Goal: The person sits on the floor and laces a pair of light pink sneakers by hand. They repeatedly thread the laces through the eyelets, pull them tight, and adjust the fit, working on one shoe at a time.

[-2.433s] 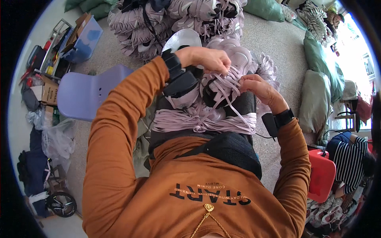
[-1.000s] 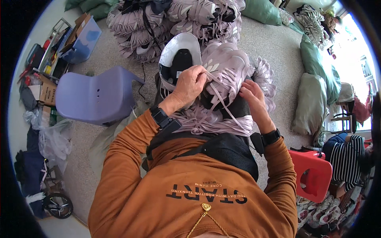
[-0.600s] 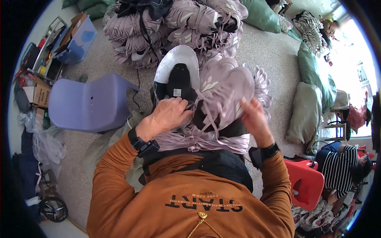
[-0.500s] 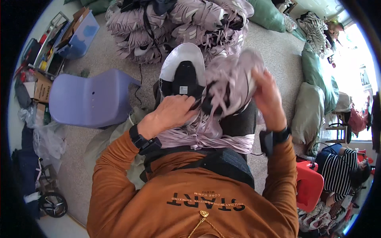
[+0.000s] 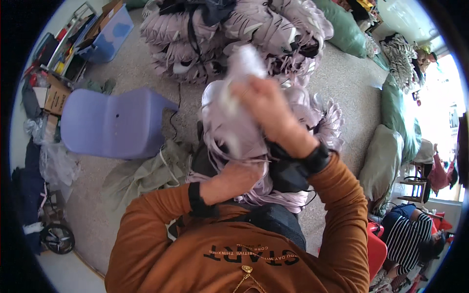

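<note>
My right hand (image 5: 266,105) is closed and blurred, gripping a pale lilac shoe upper (image 5: 244,63) that is also smeared by motion. Beneath it, over my lap, lies another lilac shoe upper (image 5: 229,124) with laces hanging down. Near the laced edge of that upper, my left hand (image 5: 237,177) reaches in from below; its fingers are mostly hidden. Several more lilac uppers (image 5: 322,117) are bunched to the right of my right hand. A band of lilac laces (image 5: 278,202) lies across my lap.
Ahead on the floor rises a big pile of bundled lilac uppers (image 5: 185,41). A purple plastic chair (image 5: 107,124) stands at left, beyond it a blue bin (image 5: 110,39). Green sacks (image 5: 398,107) line the right side. A person in stripes (image 5: 410,234) is at lower right, beside a red stool (image 5: 375,249).
My right hand has swung left and forward with an upper. My left hand has shifted nearer my body and to the right. The upper with the black lining at left is now covered.
</note>
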`<state>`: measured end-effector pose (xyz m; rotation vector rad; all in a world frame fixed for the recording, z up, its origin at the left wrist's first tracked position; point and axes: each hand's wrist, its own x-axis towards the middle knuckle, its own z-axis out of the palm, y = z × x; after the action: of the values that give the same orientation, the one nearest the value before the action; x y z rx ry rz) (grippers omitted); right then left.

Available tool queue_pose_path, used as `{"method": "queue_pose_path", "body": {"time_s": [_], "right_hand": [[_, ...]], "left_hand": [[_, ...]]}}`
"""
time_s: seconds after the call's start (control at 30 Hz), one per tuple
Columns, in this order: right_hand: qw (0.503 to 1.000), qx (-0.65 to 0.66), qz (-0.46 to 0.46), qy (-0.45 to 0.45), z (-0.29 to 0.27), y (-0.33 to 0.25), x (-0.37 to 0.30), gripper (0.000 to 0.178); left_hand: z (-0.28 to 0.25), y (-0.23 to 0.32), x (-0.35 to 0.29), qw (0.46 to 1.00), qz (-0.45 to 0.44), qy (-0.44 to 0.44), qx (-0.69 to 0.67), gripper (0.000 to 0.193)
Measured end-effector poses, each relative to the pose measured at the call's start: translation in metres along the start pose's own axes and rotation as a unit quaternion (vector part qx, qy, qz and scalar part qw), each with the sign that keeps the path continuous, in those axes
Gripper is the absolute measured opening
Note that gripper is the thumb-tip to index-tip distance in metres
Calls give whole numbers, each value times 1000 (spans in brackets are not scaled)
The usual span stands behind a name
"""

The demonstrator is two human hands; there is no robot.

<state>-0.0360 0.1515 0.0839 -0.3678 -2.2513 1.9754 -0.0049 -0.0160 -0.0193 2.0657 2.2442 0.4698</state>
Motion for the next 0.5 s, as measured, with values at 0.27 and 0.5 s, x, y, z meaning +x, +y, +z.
{"method": "queue_pose_path", "body": {"time_s": [0.27,0.5], "right_hand": [[992,3,-52,-112,-75,4,-43,30],[859,-473,-188,61,-78,73,-107,44]], "left_hand": [[-97,13,-23,974,127,36,-187,49],[-42,-51,14,988,25,145,41,31]]}}
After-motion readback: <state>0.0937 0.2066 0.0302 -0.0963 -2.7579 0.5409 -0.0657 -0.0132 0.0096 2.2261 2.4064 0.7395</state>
